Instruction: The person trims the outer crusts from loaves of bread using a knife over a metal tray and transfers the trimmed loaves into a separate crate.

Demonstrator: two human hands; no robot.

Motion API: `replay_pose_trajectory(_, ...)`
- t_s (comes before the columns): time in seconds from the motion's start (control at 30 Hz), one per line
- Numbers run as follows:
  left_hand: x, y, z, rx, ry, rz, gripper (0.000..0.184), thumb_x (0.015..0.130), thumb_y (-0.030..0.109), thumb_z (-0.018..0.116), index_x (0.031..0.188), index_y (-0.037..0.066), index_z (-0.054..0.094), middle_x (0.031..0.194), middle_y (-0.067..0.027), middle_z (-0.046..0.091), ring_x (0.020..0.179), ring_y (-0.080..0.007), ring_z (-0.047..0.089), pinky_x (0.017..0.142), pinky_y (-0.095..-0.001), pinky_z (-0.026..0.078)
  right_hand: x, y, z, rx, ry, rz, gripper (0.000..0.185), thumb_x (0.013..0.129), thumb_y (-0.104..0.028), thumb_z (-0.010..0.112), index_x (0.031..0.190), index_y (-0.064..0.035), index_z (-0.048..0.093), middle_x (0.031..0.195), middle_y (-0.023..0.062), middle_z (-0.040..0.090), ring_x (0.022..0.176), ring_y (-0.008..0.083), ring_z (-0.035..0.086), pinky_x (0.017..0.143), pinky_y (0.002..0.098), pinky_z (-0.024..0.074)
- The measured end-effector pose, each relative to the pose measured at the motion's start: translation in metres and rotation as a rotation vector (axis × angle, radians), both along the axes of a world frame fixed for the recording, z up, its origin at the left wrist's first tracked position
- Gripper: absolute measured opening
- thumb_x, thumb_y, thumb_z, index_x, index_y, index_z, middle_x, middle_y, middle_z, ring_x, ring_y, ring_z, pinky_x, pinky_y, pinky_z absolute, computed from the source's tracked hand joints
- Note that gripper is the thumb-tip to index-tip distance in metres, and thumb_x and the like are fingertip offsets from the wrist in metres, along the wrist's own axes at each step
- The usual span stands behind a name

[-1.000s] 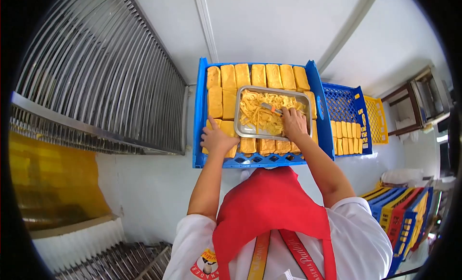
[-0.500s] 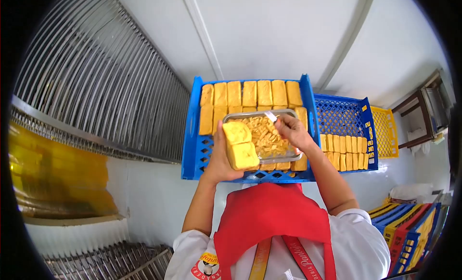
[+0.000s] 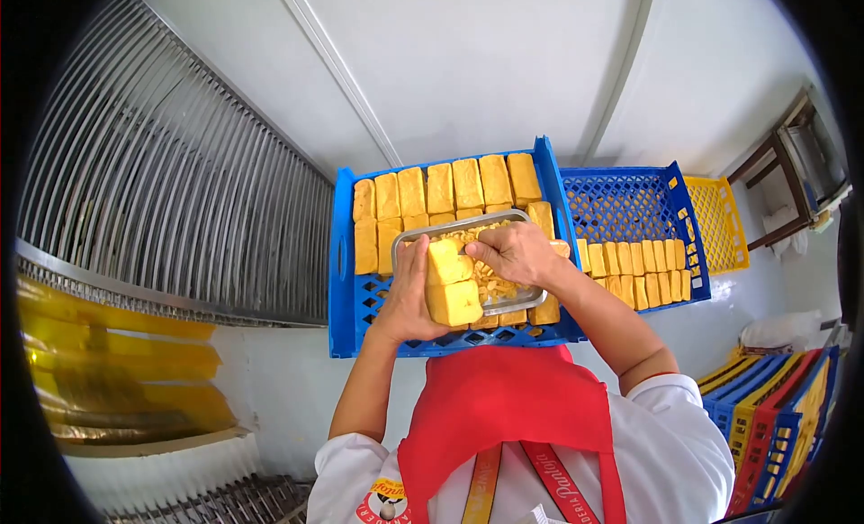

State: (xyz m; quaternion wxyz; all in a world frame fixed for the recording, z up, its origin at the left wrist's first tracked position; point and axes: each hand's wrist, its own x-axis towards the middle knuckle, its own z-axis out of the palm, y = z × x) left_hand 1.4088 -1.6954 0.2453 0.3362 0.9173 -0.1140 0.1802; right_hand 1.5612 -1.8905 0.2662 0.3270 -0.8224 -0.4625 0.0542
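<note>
My left hand (image 3: pixel 404 297) grips a yellow bread loaf (image 3: pixel 454 302) with two rounded lobes, tilted over the left side of a metal tray (image 3: pixel 517 303). The fingers lie along the loaf's left side. Closed at the loaf's upper right edge, my right hand (image 3: pixel 515 253) holds a small knife, now almost wholly hidden by the fingers and the bread. Cut yellow bread pieces (image 3: pixel 493 288) lie in the tray beneath both hands. The tray rests on loaves inside a blue crate (image 3: pixel 346 294).
Rows of loaves (image 3: pixel 439 187) fill the crate's far part. To the right stand another blue crate (image 3: pixel 621 186) with loaves and a yellow crate (image 3: pixel 715 220). Metal racks (image 3: pixel 198 155) line the left. Stacked coloured crates (image 3: pixel 765 416) are at lower right.
My right hand has moved left and down from over the tray to the loaf's edge, taking the knife with it. The loaf is tilted differently in my left hand. The view has shifted slightly.
</note>
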Motion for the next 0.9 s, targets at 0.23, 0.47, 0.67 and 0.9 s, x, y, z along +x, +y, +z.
replay_pose_trajectory(0.23,0.002,0.005,0.016,-0.032,0.095,-0.039,0.132,0.052,0.027,0.087,0.155,-0.001,0.009,0.144,-0.0260,0.036,0.137,-0.0458,0.033,0.118,-0.0599,0.012,0.015,0.005,-0.002,0.069,-0.076,0.125,0.049,0.099,-0.047,0.050,0.076,-0.0066,0.066,0.068,0.0161,0.063,0.069,0.0377,0.063,0.063,0.0468,0.0486)
replay_pose_trajectory(0.47,0.006,0.011,0.019,-0.028,0.093,-0.078,0.131,0.051,0.027,0.086,0.154,0.000,0.012,0.145,-0.0260,0.036,0.138,-0.0449,0.033,0.117,-0.0608,0.012,0.016,0.008,0.002,0.098,-0.025,0.201,0.049,0.100,-0.045,0.048,0.078,-0.0050,0.065,0.064,0.0179,0.059,0.067,0.0385,0.062,0.063,0.0472,0.0475)
replay_pose_trajectory(0.67,0.009,0.010,0.019,-0.024,0.075,-0.082,0.131,0.050,0.028,0.088,0.154,0.000,0.014,0.144,-0.0264,0.037,0.137,-0.0444,0.034,0.117,-0.0611,0.013,0.017,0.006,0.002,-0.010,0.058,0.259,0.055,0.100,-0.050,0.045,0.077,-0.0052,0.066,0.063,0.0196,0.058,0.066,0.0393,0.061,0.063,0.0483,0.0465)
replay_pose_trajectory(0.9,0.016,0.009,-0.004,0.141,-0.041,0.080,0.131,0.050,0.031,0.089,0.152,0.001,0.015,0.140,-0.0250,0.037,0.134,-0.0437,0.035,0.116,-0.0639,0.013,0.017,0.009,0.006,-0.155,0.265,0.198,0.058,0.099,-0.054,0.044,0.090,-0.0049,0.072,0.079,0.0228,0.067,0.082,0.0425,0.064,0.075,0.0497,0.0498)
